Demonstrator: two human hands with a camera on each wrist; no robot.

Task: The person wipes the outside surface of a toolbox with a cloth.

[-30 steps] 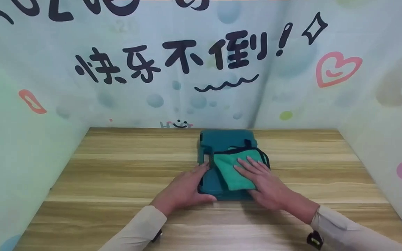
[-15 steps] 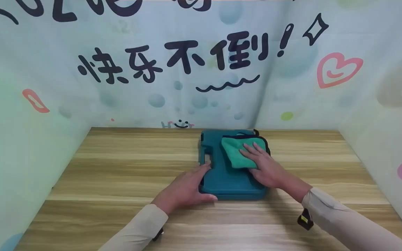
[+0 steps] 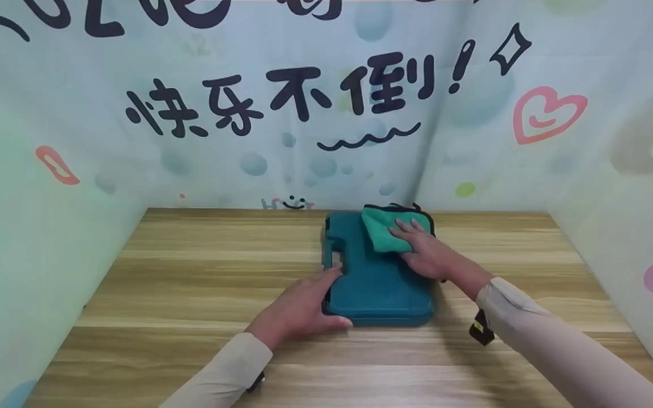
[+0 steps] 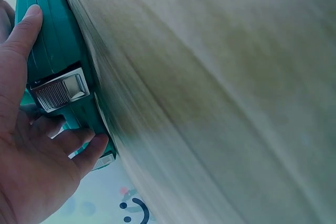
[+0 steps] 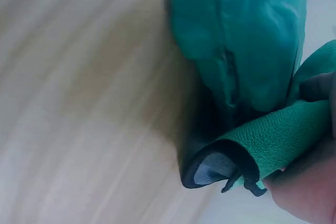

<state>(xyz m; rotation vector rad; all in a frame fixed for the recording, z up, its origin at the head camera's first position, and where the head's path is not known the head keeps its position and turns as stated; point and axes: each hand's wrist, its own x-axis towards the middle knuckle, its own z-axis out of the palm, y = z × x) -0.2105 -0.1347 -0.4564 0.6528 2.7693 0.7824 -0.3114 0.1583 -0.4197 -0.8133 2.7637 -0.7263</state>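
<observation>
A teal hard plastic carrying case [image 3: 380,289] lies flat on the wooden table. My left hand [image 3: 301,309] holds its near left corner, thumb at the near end and fingers along the handle side. In the left wrist view the fingers bend round the handle area, close to a metal latch [image 4: 62,90]. A green cloth [image 3: 383,226] with black edging lies on the far right part of the lid. My right hand [image 3: 431,255] presses it down with spread, mostly straight fingers. In the right wrist view the cloth [image 5: 289,132] curls over the case's edge.
The wooden table [image 3: 207,255] reaches back to a printed fabric backdrop [image 3: 236,153], close behind the case's far end. Similar fabric walls [image 3: 32,243] stand at both sides. A small black device [image 3: 481,330] hangs at the right sleeve.
The right hand and the cloth have slid away from me, from the middle of the lid to its far right corner. The left hand and the case have stayed in place.
</observation>
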